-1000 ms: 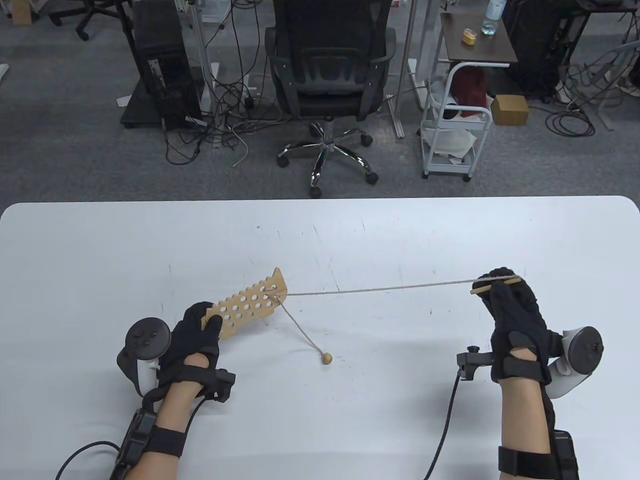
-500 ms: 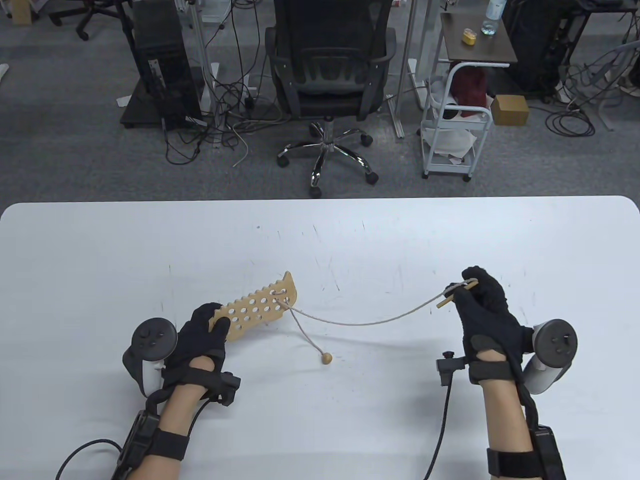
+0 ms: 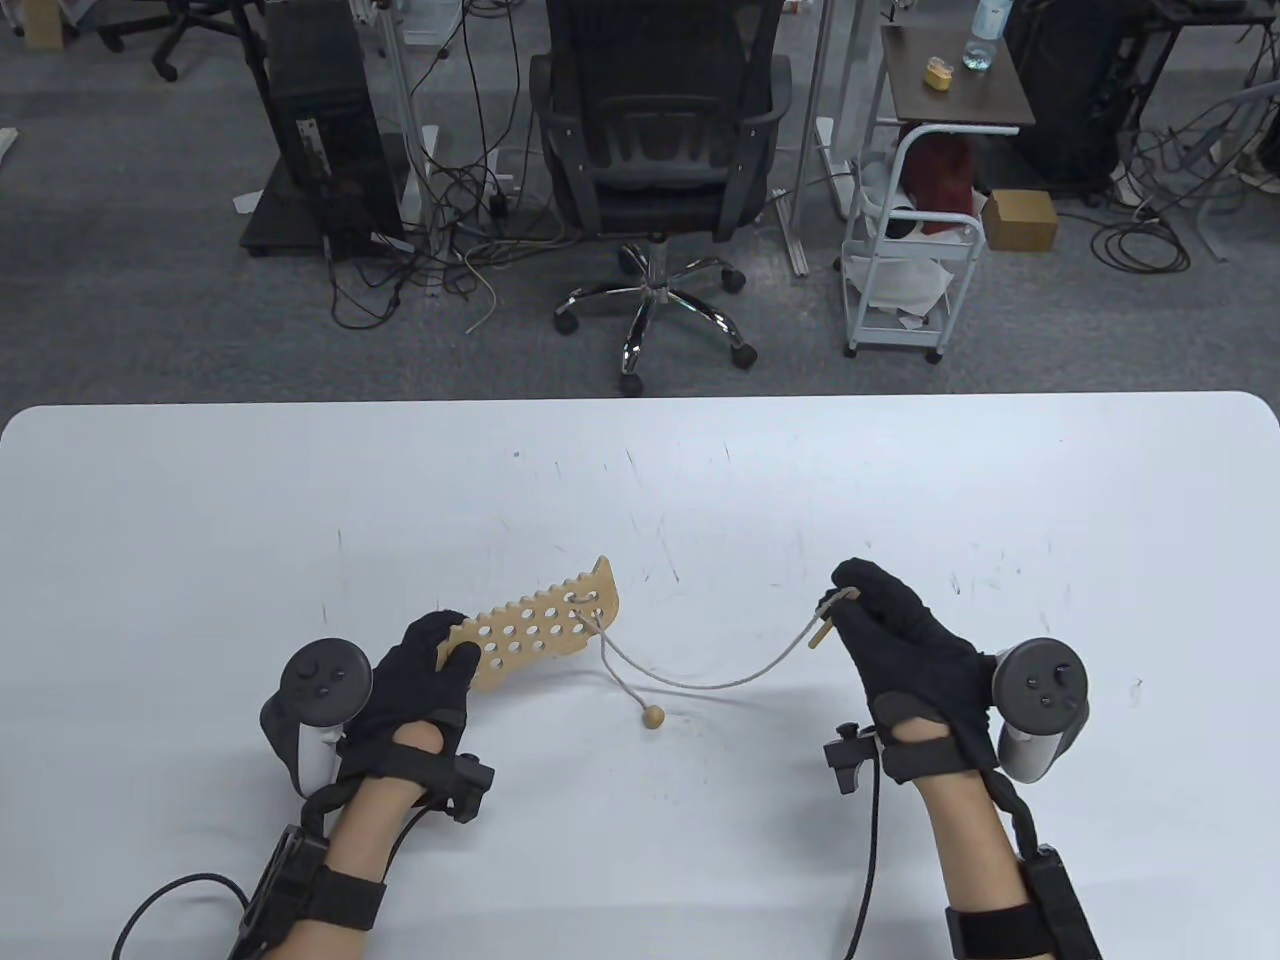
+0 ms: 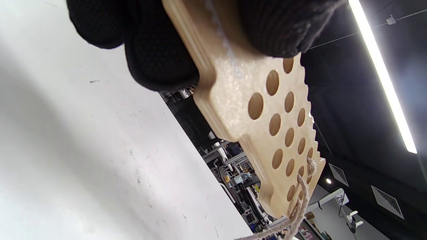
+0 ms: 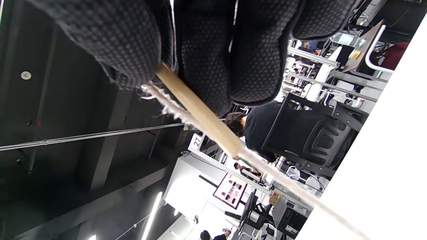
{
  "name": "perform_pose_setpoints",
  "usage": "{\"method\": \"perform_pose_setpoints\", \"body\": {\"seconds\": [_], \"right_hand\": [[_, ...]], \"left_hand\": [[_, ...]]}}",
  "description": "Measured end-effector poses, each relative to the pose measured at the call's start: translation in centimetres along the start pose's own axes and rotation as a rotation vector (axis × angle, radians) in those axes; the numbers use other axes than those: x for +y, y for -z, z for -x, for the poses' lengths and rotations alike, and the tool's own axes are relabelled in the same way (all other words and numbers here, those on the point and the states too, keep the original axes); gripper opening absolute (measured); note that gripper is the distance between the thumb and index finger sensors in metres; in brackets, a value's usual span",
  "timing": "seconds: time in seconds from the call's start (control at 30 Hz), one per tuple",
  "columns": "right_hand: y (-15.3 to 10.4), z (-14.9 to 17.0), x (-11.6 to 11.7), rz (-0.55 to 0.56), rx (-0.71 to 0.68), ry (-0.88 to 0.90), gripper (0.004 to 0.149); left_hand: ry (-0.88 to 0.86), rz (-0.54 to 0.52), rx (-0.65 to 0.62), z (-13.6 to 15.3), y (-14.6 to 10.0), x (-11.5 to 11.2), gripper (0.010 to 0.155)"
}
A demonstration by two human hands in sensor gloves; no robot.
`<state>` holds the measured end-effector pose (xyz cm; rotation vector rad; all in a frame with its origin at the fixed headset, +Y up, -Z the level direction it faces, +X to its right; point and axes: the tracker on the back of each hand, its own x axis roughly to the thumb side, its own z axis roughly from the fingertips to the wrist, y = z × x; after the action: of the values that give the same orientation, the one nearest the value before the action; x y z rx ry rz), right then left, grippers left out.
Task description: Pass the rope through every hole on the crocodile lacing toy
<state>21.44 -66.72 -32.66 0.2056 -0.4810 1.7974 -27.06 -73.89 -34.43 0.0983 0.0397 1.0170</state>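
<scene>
Table view shows a white table (image 3: 640, 470) with two gloved hands over its near half. Largest of the task pieces is the wooden crocodile lacing board (image 3: 540, 625), raised at an angle left of centre; the left hand (image 3: 415, 685) grips its near end, thumb on top and fingers underneath, as the left wrist view confirms. The rope (image 3: 700, 680) leaves a hole at the board's far end and sags in a slack curve to the right hand (image 3: 905, 650), which pinches the wooden needle (image 3: 828, 622) at the rope's tip between thumb and fingers. A second strand of rope runs down from the same end of the board to a small wooden bead (image 3: 653, 716) lying on the table between the hands.
</scene>
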Motion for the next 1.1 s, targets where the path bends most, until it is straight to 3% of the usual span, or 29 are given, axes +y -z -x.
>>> {"method": "perform_pose_setpoints", "body": {"seconds": [0.53,1.1], "right_hand": [[-1.4,-1.0,4.4,-0.158,-0.073,-0.123,0.038],[-3.2,-2.3,7.3,-0.212,-0.245,-0.276,0.037]], "left_hand": [[0.032,0.093,-0.083,-2.1,-1.1,-2.1,0.053],[-0.003,0.222,-0.099,-3.5,-2.2,-4.5,0.053]]}}
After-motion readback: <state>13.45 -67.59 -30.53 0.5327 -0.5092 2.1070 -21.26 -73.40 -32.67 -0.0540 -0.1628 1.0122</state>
